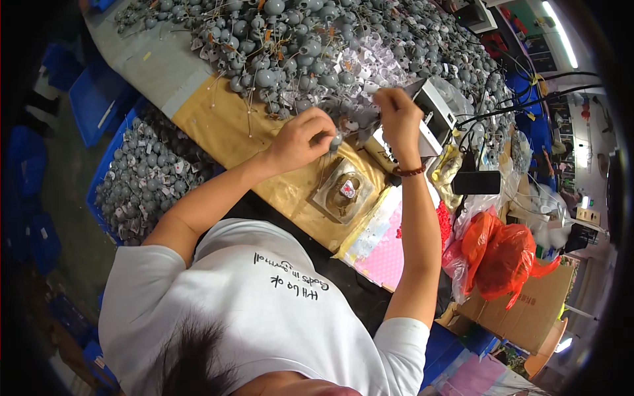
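Observation:
My left hand (302,140) is closed, its thumb and fingers pinched around a small grey round part (335,142) with a thin wire hanging below. To its right, my right hand (399,120) is raised with bent fingers in front of a white box-shaped device (432,109); whatever lies between those fingertips is hidden. Beyond both hands spreads a large heap of grey ball-shaped parts (267,78), many with white tags and wires. On the tan table covering (284,195), below my hands, sits a clear square dish (321,198) holding a round item with a white-and-red piece.
A blue bin (98,181) of similar grey parts stands at the left. On the right are a dark phone (477,183), black cables (528,99), red plastic bags (505,257) and a cardboard box (522,313). A pink sheet (383,247) lies at the table's near edge.

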`<state>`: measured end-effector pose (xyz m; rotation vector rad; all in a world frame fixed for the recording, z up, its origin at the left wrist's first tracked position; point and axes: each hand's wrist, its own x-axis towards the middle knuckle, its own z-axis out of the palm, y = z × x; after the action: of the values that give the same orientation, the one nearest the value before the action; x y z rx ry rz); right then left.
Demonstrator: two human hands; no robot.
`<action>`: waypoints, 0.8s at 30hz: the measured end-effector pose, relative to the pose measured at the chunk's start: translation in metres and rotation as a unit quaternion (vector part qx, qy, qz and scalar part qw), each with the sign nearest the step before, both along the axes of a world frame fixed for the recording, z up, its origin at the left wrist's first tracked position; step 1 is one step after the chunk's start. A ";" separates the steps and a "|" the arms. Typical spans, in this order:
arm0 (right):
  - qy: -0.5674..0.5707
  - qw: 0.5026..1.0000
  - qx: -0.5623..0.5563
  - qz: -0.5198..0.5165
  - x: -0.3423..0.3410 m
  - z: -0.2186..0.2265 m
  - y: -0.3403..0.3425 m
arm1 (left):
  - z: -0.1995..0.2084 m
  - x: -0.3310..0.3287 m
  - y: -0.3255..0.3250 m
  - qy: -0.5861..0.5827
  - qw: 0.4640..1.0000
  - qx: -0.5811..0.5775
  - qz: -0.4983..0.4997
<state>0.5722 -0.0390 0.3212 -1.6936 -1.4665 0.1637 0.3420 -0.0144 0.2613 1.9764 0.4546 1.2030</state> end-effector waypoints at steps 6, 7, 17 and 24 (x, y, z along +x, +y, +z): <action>0.084 0.996 0.009 -0.019 0.000 0.014 -0.011 | -0.025 -0.050 0.014 0.127 0.990 0.053 0.034; 0.105 0.994 0.013 -0.018 0.000 0.017 -0.010 | -0.033 -0.062 0.022 0.155 0.984 0.049 0.075; 0.268 0.963 0.019 0.034 -0.019 0.041 -0.023 | 0.024 -0.003 0.020 0.107 0.970 0.148 0.159; 0.294 0.954 0.044 0.034 -0.021 0.048 -0.035 | 0.013 0.056 0.061 0.223 0.961 -0.031 -0.162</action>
<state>0.5515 -0.0738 0.3695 -1.3606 -1.0612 0.5778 0.3978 0.0465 0.2747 2.1632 0.3637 0.5322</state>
